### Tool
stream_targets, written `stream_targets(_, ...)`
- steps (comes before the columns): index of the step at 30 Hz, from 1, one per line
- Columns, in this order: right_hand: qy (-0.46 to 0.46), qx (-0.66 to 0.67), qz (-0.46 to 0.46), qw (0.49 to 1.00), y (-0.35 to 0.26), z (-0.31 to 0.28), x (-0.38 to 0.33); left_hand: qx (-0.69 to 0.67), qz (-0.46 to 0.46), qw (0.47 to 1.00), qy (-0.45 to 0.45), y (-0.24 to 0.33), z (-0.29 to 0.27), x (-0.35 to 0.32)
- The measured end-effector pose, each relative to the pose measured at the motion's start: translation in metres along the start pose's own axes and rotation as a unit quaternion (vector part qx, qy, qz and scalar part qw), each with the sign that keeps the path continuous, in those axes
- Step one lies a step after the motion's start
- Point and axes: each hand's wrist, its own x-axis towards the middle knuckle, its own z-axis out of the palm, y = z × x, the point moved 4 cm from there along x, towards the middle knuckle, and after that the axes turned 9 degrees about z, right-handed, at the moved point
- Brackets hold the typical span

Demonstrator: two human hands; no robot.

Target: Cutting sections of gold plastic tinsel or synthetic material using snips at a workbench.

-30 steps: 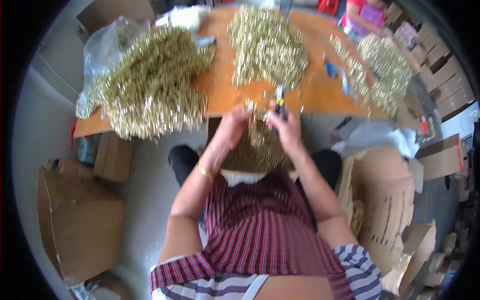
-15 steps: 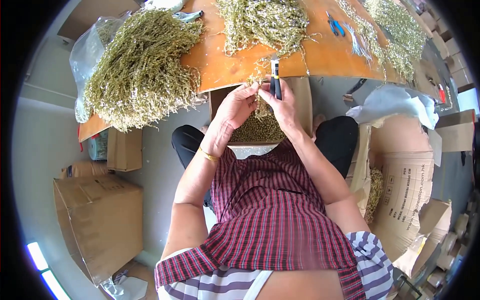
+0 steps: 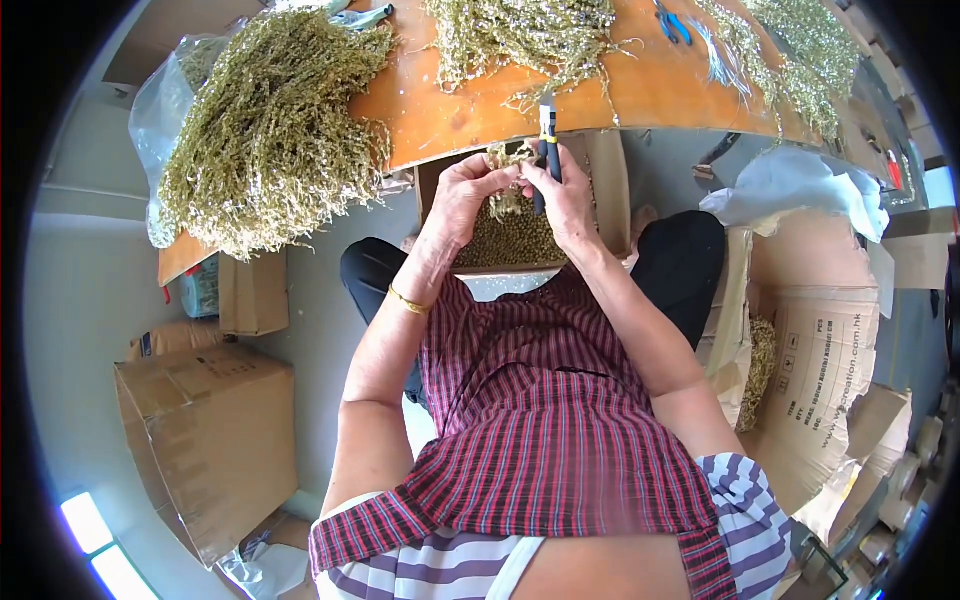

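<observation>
Hands are now seen drawn back from the counter (image 3: 640, 95) edge and brought together over the open cardboard box (image 3: 600, 180) on the lap, whereas a second ago they were raised closer to the counter top. A small greenish-gold sprig (image 3: 510, 160) is pinched between the fingers of the left hand (image 3: 465, 195), which is closed narrowly around it; the right hand (image 3: 565, 195) is wrapped around a black-and-yellow handled tool (image 3: 547, 140), held upright with its tip hidden behind the fingers. The sprig is held just above the box, where a layer of like-coloured bits (image 3: 510, 235) is already gathered. Large heaps of the same sprigs (image 3: 265, 130) are left on the counter, well apart from the hands. From this, trimming over the box appears to be under way, with much stock untouched.
</observation>
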Motion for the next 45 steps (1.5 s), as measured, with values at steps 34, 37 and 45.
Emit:
stream_targets(34,-0.226,-0.27,0.047,0.935,0.01,-0.047,0.006,-0.219,-0.203,0.928,-0.221,0.003,-0.015,-0.006)
stream_targets(37,0.026,-0.398,-0.122,0.909,0.03,-0.048,0.01,-0.204,-0.222,0.928,-0.219,0.004,-0.012,-0.013)
stream_targets(45,-0.033,0.165,0.181,0.969,0.07,-0.02,-0.005,-0.158,-0.037,0.983,-0.091,0.024,-0.011,-0.012)
